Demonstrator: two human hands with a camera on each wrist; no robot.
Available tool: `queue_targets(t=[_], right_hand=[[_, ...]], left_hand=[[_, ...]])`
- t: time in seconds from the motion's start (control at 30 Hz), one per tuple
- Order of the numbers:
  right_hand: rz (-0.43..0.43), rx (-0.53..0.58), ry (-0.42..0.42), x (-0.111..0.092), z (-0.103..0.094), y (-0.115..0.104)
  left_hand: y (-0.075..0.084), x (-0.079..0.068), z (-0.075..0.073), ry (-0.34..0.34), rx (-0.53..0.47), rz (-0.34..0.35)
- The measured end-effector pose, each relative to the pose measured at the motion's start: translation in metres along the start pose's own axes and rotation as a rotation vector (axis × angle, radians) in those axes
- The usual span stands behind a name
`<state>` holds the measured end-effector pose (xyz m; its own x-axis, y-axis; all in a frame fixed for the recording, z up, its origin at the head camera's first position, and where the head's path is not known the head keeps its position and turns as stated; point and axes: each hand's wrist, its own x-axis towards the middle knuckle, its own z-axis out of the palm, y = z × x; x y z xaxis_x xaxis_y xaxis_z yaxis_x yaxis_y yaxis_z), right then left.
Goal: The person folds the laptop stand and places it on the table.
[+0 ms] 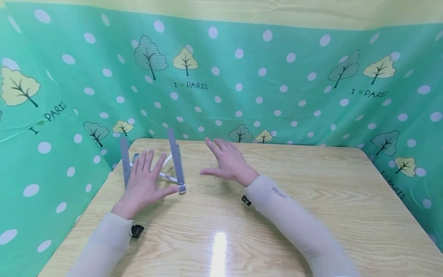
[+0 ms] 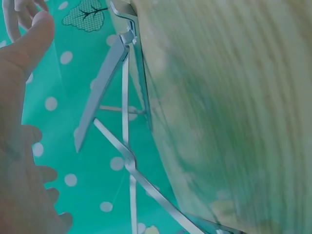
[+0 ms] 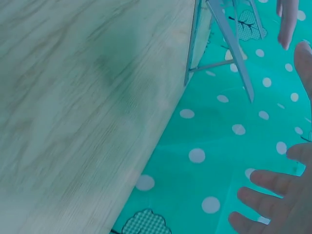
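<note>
A grey folding laptop stand (image 1: pixel 175 157) stands unfolded at the far left of the wooden table, its two sloping arms raised and thin crossed bars between them. My left hand (image 1: pixel 144 184) hovers before it with fingers spread, overlapping part of the stand in the head view. In the left wrist view, a gap shows between that hand (image 2: pixel 17 107) and the stand (image 2: pixel 102 90). To the right of the stand, my right hand (image 1: pixel 230 161) is held in the air, fingers extended and thumb out. Neither hand holds anything. The right wrist view shows the stand (image 3: pixel 231 46) beyond the right hand (image 3: pixel 273 192).
The wooden table (image 1: pixel 311 192) stretches to the right and toward me. A green dotted cloth (image 1: pixel 242 100) with printed trees hangs behind it and along both sides. Black wrist devices (image 1: pixel 137 231) sit under the sleeves.
</note>
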<state>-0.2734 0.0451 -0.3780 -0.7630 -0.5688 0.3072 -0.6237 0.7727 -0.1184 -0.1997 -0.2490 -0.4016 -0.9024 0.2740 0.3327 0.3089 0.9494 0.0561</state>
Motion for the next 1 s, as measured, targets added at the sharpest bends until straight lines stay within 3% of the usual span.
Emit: queue_targets(t=[0.37, 0.73, 1.0], right_hand=[[-0.052, 0.021, -0.009, 0.019, 0.010, -0.025], [-0.038, 0.066, -0.035, 0.041, 0.022, -0.043], [0.030, 0.127, -0.079, 0.052, 0.032, -0.048]], left_hand=[[-0.013, -0.006, -0.004, 0.029, -0.049, -0.040], [-0.030, -0.012, -0.004, 0.075, -0.077, -0.074], [-0.046, -0.015, -0.006, 0.108, -0.100, -0.117]])
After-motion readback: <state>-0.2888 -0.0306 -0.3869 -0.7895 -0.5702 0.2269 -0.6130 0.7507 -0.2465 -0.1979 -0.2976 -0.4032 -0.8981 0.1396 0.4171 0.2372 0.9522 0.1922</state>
